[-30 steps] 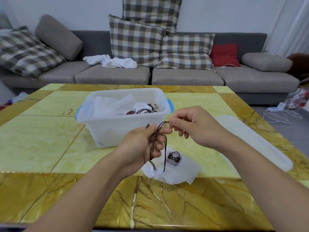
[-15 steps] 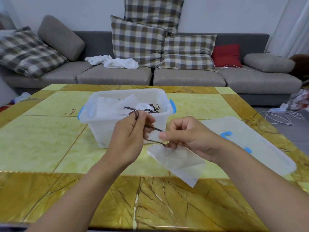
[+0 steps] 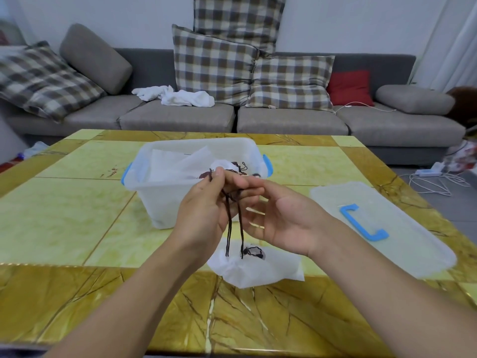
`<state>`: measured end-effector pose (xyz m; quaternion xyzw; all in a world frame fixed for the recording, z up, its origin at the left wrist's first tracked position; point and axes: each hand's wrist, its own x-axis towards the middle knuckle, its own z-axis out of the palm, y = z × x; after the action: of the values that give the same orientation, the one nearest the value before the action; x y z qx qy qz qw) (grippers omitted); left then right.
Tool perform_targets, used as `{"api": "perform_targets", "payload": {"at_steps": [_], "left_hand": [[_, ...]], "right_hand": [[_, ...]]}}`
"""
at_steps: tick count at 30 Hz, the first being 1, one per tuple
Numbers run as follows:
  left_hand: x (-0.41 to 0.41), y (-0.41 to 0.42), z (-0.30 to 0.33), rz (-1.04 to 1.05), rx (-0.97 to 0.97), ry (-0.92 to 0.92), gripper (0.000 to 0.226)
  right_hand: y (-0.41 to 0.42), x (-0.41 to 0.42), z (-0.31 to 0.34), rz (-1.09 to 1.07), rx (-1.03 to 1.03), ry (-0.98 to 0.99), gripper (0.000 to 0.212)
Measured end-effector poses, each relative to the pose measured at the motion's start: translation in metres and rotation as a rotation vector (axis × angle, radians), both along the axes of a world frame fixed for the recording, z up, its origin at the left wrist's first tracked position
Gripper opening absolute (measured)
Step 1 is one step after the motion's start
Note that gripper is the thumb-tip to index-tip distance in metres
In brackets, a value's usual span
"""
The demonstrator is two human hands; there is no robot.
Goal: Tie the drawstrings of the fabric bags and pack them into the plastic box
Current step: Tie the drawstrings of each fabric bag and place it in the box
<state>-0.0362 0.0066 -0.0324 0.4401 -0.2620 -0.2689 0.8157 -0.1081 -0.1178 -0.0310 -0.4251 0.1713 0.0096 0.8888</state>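
A white fabric bag (image 3: 258,267) with a dark printed logo hangs from its dark drawstrings (image 3: 235,228) just above the table's near part. My left hand (image 3: 204,210) pinches the strings up at thumb and fingertips. My right hand (image 3: 278,215) is beside it, palm turned toward me, its fingers reaching into the strings by the left fingertips. Behind the hands stands the translucent plastic box (image 3: 160,197) with blue handles, holding several white bags with dark strings.
The box's translucent lid (image 3: 387,228) with a blue handle lies on the table to the right. The yellow marble table (image 3: 64,215) spreads all round. A grey sofa (image 3: 180,117) with checked cushions stands behind. Cables lie on the floor at right.
The bag has dropped lower and now hangs straight down from the strings. My left hand has lifted the strings; my right hand has turned palm up and come close against the left fingers.
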Motion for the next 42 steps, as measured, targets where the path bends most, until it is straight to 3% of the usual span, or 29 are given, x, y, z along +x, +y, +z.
{"api": "perform_targets", "payload": {"at_steps": [4,8,10,12,14,17,20,23,26,29,33,42], "left_hand": [[0.002,0.002,0.001,0.049,0.036,0.012,0.053],[0.039,0.021,0.003,0.208,-0.034,0.257,0.053],[0.062,0.037,0.005,0.309,0.038,0.316,0.054],[0.075,0.044,0.006,0.341,0.214,0.29,0.052],[0.073,0.041,0.003,0.351,0.494,0.107,0.048],[0.055,0.035,-0.009,0.428,0.88,-0.477,0.024],[0.045,0.039,-0.01,0.377,0.913,-0.902,0.047],[0.048,0.046,-0.007,0.28,1.057,-1.212,0.038],[0.049,0.049,-0.01,0.147,1.225,-1.323,0.037],[0.048,0.049,-0.01,0.12,1.244,-1.351,0.04],[0.05,0.048,-0.01,0.108,1.235,-1.375,0.022],[0.047,0.052,-0.02,0.052,0.903,-1.07,0.03]], "right_hand": [[-0.003,0.005,0.0,-0.122,-0.001,-0.068,0.013],[-0.035,0.005,0.003,-0.466,0.275,-0.123,0.017],[-0.058,-0.004,0.004,-0.49,0.114,-0.08,0.015],[-0.074,-0.011,0.001,-0.414,-0.224,0.01,0.015],[-0.076,-0.014,-0.003,-0.266,-0.571,0.066,0.016],[-0.062,-0.012,-0.006,-0.026,-1.055,0.09,0.017],[-0.052,-0.012,-0.007,0.194,-1.504,0.048,0.035],[-0.047,-0.013,-0.004,0.384,-1.717,0.145,0.042],[-0.043,-0.012,-0.003,0.387,-1.721,0.138,0.027],[-0.044,-0.012,-0.004,0.367,-1.633,0.08,0.02],[-0.05,-0.012,-0.006,0.328,-1.55,0.049,0.013],[-0.051,-0.01,-0.017,0.182,-1.608,0.002,0.023]]}}
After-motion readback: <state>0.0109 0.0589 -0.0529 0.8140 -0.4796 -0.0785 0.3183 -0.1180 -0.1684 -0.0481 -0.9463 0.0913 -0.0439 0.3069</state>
